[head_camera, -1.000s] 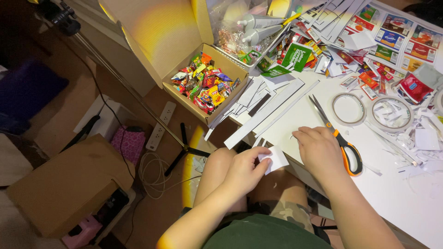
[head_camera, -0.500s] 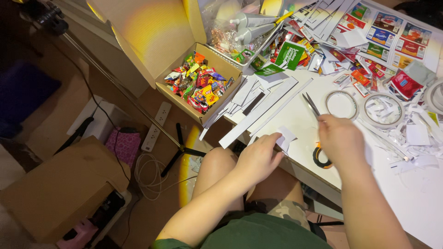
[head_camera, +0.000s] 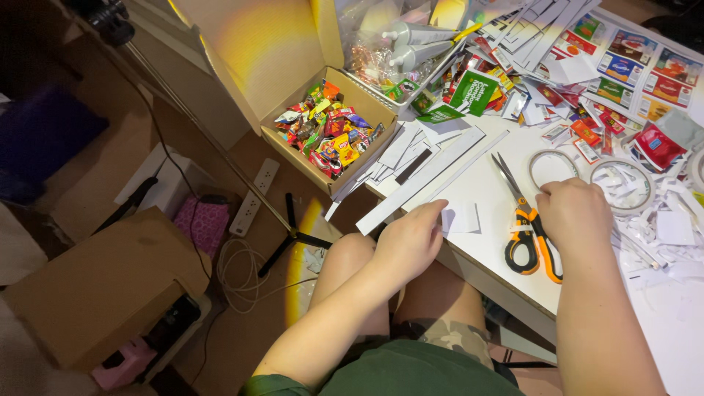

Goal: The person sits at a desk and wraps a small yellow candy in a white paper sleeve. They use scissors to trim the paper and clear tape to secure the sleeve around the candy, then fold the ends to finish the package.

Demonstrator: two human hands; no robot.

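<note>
Hiding their fingertips, both hands [head_camera: 411,242] [head_camera: 576,216] flank scissors [head_camera: 529,227].

On the table [head_camera: 506,242], the scissors [head_camera: 529,227] lie between the left hand [head_camera: 411,242] and right hand [head_camera: 576,216]. Two tape rolls [head_camera: 623,187] sit behind the right hand. A box of sweets [head_camera: 330,132] stands left of the table's paper strips [head_camera: 425,172].

Both hands [head_camera: 411,242] [head_camera: 576,216] palm-down, fingers curled, w/ forearms extended

White table [head_camera: 499,249] over brown floor [head_camera: 242,345], cardboard boxes [head_camera: 95,286] in dim warm light
</note>
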